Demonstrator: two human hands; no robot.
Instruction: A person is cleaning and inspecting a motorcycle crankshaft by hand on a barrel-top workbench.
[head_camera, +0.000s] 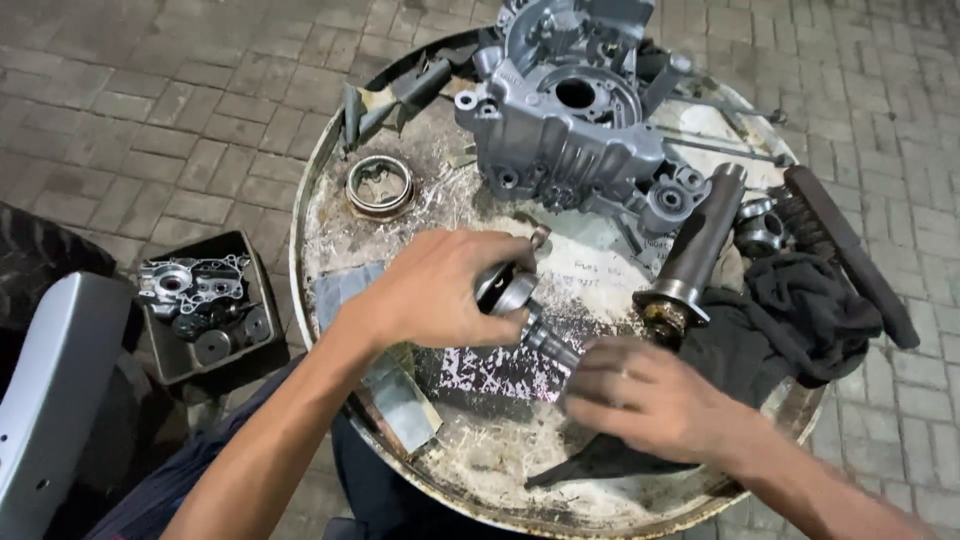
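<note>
on a paved floor, a round metal bench (330, 240) carries an engine case (570, 120). the left hand (440, 295) has a closed grip on a metal shaft (520, 305) above the bench middle, keeping it steady, while the right hand (640, 395) presses a dark cloth (600, 455) to its end.

Grey engine casing (570, 110) at the far side of the round surface (330, 230); metal ring (380, 186) left; steel tube (695, 245), black cloth (800, 310) right; parts bin (205, 305) on the paving.

We see a greasy steel crankshaft (515, 300), tilted, lying just above the middle of the round table (330, 230).
</note>
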